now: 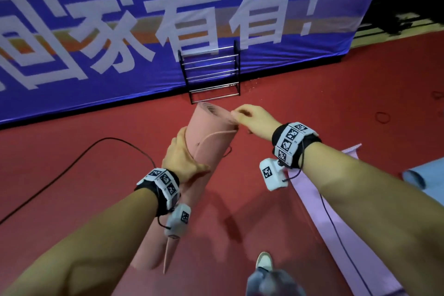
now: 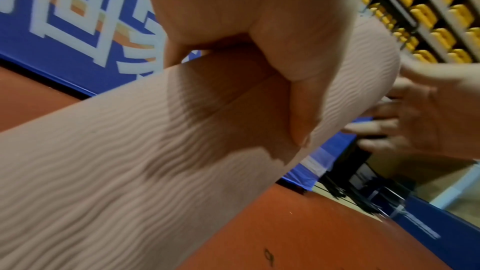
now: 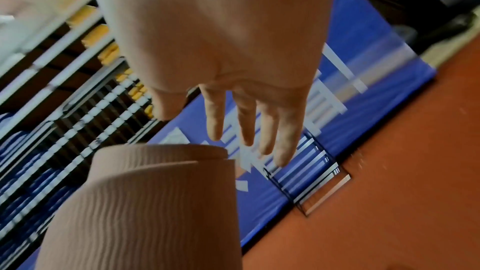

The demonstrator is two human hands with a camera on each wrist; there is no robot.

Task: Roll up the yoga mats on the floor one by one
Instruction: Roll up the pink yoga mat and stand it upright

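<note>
Risk: pink mat (image 1: 206,151) rolled, held tilted off red floor (image 1: 312,108), no strap visible; outer flap could spring loose, layers telescope at top end if grip slackens.
Left hand (image 1: 185,156): fingers wrapped round mid-roll, firm.
Right hand (image 1: 252,119): fingers straight, at top rim, grasping nothing; contact unclear.
Purple mat (image 1: 319,211) flat, not yet rolled.

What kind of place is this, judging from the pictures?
Probably an indoor sports hall: a red sports floor, rows of yellow seats in tiers, and a big blue banner along the edge.
</note>
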